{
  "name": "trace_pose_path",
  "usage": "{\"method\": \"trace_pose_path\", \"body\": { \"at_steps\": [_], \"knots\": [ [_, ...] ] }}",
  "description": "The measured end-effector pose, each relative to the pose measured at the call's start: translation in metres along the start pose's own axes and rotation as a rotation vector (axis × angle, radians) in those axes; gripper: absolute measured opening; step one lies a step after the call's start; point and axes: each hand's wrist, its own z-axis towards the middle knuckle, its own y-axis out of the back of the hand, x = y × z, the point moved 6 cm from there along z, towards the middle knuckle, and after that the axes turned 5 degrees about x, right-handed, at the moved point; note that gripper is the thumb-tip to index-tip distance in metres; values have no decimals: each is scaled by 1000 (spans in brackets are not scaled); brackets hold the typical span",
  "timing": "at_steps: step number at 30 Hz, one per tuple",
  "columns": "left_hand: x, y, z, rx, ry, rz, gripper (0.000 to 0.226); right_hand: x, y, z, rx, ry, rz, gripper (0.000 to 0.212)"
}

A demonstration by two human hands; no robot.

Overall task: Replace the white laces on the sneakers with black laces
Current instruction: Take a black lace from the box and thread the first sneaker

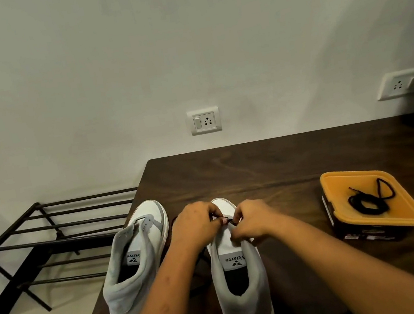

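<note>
as left hand [198, 226] and right hand [254, 222] meet, both pinch the black lace [231, 222].

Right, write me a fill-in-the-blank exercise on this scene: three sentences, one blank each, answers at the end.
1. The untouched sneaker stands to the ____ of the sneaker being laced.
2. The left hand and the right hand pinch a ____ lace.
3. A spare lace lies coiled on the container's ____ lid.

Missing words: left; black; orange.
</note>
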Motion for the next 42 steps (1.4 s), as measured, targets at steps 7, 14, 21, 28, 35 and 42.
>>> {"method": "trace_pose_path", "body": {
  "at_steps": [7,14,21,28,35,42],
  "knots": [
    [-6,0,-1,6,0,125,17,-12,3,-2,-20,-22,240,33],
    [-12,-2,-2,-19,-11,213,21,-19,-1,3,35,-36,378,40],
    [-23,-10,-2,-76,-48,289,18,-18,0,1,35,-35,378,37],
    [-26,-24,-2,-155,17,280,19,-22,-2,7,53,-53,385,36],
    [-18,-32,-6,-217,153,11,17,-26,-4,8,84,-51,510,33],
    [-17,-30,-3,-160,159,-50,15,-31,0,8,122,-16,678,21]
  ]
}}
